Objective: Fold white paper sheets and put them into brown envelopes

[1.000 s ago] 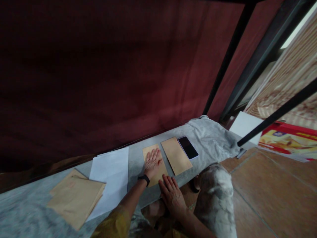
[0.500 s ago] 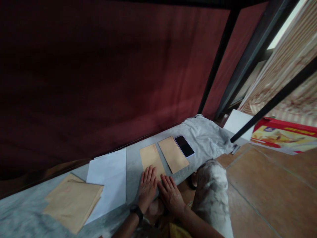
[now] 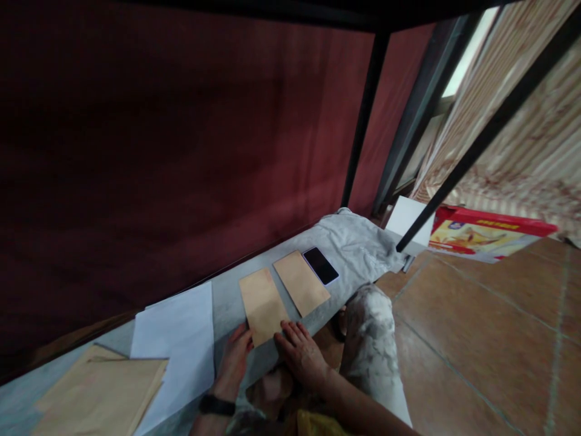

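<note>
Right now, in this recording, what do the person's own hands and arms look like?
The left hand and right hand are gloveless. A dark band circles the left wrist; the right wrist has none. No sleeve shows on the right forearm. Yellowish cloth shows at the bottom edge.

Black wristband, mottled pale trousers

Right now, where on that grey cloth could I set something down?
Grey cloth shows between the white sheets and the middle envelope, and more narrowly between that and the right envelope by the phone. Right of the phone it is bare but rumpled. Crowded: the envelope pile overlapping the sheets, and the middle envelope's near edge, with the left hand and right hand.
</note>
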The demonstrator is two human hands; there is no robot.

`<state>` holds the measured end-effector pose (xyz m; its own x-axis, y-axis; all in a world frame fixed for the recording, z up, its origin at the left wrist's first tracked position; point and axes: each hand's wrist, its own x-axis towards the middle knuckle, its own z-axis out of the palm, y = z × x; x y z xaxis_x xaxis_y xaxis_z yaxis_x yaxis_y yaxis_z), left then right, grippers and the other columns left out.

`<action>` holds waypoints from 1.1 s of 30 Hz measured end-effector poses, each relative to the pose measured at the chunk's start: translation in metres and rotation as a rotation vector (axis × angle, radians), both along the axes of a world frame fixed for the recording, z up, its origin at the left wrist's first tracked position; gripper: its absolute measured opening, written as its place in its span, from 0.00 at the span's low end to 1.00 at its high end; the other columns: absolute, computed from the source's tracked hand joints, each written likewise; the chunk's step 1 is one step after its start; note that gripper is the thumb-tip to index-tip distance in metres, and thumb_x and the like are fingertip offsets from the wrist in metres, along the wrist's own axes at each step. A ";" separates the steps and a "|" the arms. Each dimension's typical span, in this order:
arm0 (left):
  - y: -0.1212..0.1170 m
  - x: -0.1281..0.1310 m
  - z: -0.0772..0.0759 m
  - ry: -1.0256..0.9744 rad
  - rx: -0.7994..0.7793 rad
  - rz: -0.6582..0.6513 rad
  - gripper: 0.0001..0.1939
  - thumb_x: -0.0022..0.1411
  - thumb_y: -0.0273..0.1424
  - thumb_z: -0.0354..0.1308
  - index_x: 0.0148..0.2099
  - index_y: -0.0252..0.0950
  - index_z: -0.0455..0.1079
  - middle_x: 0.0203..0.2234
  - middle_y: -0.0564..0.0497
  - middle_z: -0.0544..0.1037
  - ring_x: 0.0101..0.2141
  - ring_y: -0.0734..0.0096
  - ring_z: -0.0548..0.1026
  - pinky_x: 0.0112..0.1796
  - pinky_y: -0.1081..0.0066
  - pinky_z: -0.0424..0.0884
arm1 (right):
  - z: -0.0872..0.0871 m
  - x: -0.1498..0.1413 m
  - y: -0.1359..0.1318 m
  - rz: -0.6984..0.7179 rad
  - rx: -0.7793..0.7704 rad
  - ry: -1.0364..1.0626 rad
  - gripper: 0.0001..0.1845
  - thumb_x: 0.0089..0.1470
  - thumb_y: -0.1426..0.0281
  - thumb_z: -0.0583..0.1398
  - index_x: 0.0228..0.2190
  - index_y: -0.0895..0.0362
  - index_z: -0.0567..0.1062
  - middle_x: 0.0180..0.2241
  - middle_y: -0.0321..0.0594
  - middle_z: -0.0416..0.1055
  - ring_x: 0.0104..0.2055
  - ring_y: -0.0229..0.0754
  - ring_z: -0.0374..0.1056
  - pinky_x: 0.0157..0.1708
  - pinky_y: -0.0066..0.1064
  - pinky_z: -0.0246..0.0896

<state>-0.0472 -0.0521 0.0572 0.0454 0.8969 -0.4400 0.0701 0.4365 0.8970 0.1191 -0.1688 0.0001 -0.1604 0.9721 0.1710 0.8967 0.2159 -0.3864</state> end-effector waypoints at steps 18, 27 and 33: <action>-0.025 0.059 -0.006 -0.160 -0.028 -0.181 0.20 0.49 0.38 0.67 0.44 0.36 0.72 0.40 0.46 0.81 0.33 0.68 0.78 0.33 0.72 0.73 | 0.032 0.062 -0.009 -0.285 0.042 0.590 0.34 0.58 0.77 0.49 0.64 0.50 0.59 0.66 0.43 0.56 0.65 0.43 0.59 0.62 0.40 0.59; -0.020 0.136 -0.025 -0.043 -0.031 -0.240 0.07 0.59 0.32 0.59 0.38 0.37 0.65 0.33 0.51 0.78 0.28 0.75 0.77 0.30 0.74 0.74 | 0.000 0.128 -0.006 -0.699 0.117 0.526 0.22 0.60 0.68 0.51 0.53 0.55 0.72 0.44 0.44 0.71 0.44 0.45 0.73 0.46 0.36 0.71; -0.015 0.136 -0.032 0.143 -0.024 -0.341 0.09 0.57 0.34 0.61 0.36 0.38 0.63 0.15 0.61 0.67 0.14 0.77 0.67 0.18 0.78 0.60 | -0.007 0.131 0.000 -0.667 0.088 0.427 0.22 0.60 0.69 0.50 0.53 0.57 0.72 0.41 0.44 0.70 0.41 0.45 0.72 0.43 0.35 0.71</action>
<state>0.0884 -0.0670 0.0253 0.2767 0.8298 -0.4846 0.3395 0.3874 0.8571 0.2499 -0.1683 -0.0068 0.5472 0.8201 0.1675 0.6258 -0.2679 -0.7325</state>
